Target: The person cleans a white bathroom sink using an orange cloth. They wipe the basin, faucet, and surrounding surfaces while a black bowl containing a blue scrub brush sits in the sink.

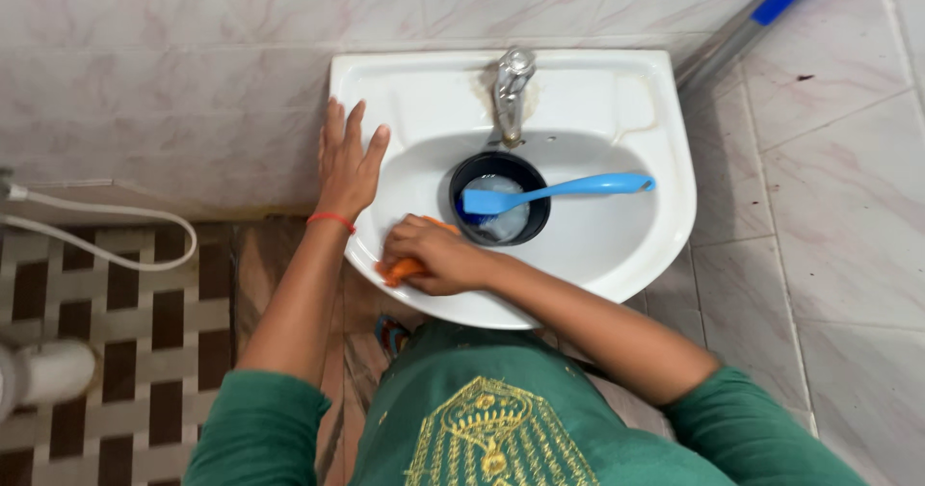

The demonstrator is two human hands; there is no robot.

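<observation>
Nearest the camera is the person's green top [501, 428] with a gold pattern, both green sleeves reaching forward over the brown and white checked floor [125, 332]; just beyond, the right hand [438, 255] is clenched around an orange cloth [400, 270], pressing it on the near left rim of the white sink [636, 110]; the cloth shows only at the left edge of the fist and above the knuckles. A little farther and to the left, the left hand [345, 163] lies flat and open on the sink's left rim, fingers spread and grasping nothing, a red band [331, 219] on its wrist. In the middle of the basin sits a dark round bowl [499, 198]; a blue brush [554, 193] rests across it, handle pointing right. At the far rim stands a metal tap [511, 91]; a white hose [106, 231] loops on the left, and a grey and blue handle [752, 19] leans at the far right against the pale tiled wall [193, 91].
</observation>
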